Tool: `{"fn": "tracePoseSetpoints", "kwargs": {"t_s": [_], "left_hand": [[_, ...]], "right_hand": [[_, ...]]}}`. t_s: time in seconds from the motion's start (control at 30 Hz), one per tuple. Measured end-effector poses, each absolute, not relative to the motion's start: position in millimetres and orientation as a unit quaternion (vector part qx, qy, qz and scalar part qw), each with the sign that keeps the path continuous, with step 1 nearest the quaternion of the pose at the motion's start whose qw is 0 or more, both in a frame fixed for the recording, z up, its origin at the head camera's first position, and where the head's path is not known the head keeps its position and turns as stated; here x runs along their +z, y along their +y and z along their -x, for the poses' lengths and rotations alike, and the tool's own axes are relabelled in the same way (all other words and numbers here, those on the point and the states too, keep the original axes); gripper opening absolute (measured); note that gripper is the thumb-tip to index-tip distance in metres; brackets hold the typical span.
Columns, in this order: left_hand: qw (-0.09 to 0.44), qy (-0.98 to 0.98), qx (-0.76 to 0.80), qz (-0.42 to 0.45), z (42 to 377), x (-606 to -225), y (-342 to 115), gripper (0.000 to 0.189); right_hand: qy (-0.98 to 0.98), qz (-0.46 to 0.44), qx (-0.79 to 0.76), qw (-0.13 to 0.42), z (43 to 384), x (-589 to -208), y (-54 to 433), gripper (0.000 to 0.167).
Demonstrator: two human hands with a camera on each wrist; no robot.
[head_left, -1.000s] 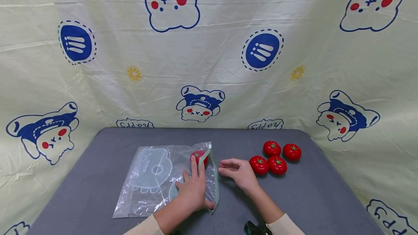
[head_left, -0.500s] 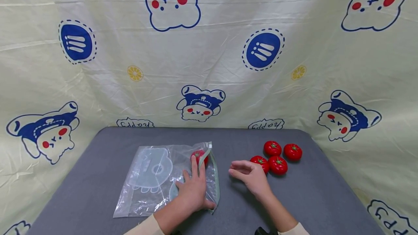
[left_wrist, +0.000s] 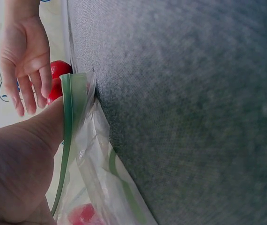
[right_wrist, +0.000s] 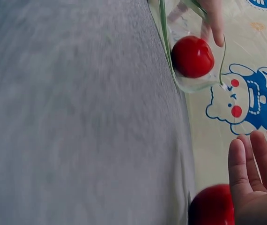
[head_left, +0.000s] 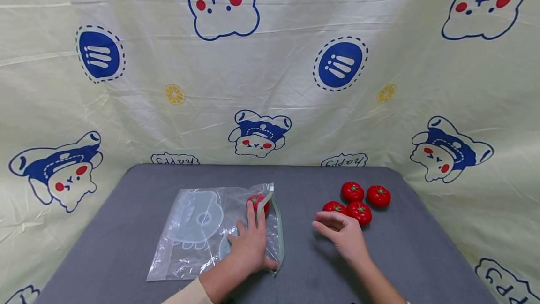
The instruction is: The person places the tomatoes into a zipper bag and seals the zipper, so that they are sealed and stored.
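Note:
A clear zip-top bag [head_left: 168,259] printed with a pale cartoon lies flat on the table, its green-edged mouth [head_left: 280,243] gaping toward the right. Inside, near the mouth, is one red tomato [right_wrist: 193,56]. My left hand [head_left: 249,247] rests on the mouth end with fingers spread, the thumb at the near corner of the green edge and the fingertips by that tomato. My right hand [head_left: 348,238] hovers over the table, holding nothing, its fingers loosely bent. Just beyond it sits a cluster of several red tomatoes [head_left: 359,213], one partly hidden by the hand.
The grey table [head_left: 105,247] stretches out on both sides of the bag. Behind it hangs a cream curtain [head_left: 295,121] with cartoon prints.
My right hand has moved right, from beside the bag mouth to just in front of the tomato cluster. The left hand, the bag and the tomatoes stay where they were.

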State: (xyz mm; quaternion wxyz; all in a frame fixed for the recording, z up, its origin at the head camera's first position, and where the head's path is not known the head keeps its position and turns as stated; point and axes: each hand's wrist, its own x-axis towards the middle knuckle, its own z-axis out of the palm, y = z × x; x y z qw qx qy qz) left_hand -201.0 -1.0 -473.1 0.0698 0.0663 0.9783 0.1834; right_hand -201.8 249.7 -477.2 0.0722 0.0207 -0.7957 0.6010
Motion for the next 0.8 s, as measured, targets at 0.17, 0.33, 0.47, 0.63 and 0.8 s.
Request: {"fn": "tracePoseSetpoints", "kwargs": {"t_s": [0.17, 0.33, 0.47, 0.63, 0.8], "left_hand": [[0.08, 0.976, 0.189, -0.067, 202.0, -472.8, -1.4, 0.141], [0.073, 0.977, 0.187, -0.072, 201.4, -472.0, -1.7, 0.141], [0.074, 0.977, 0.187, -0.073, 200.9, -470.3, -1.7, 0.141], [0.082, 0.977, 0.183, -0.073, 201.7, -469.8, -1.4, 0.139], [0.09, 0.978, 0.176, -0.072, 202.1, -470.3, -0.9, 0.14]], "right_hand": [[-0.796, -0.009, 0.598, 0.096, 195.8, -472.8, 259.9, 0.04], [-0.792, -0.008, 0.594, 0.139, 192.6, -469.7, 269.4, 0.036], [-0.785, -0.004, 0.596, 0.17, 191.7, -467.8, 277.6, 0.033], [-0.778, 0.013, 0.596, 0.197, 192.7, -466.1, 288.5, 0.031], [-0.766, 0.02, 0.598, 0.236, 196.0, -465.3, 297.5, 0.03]]}}
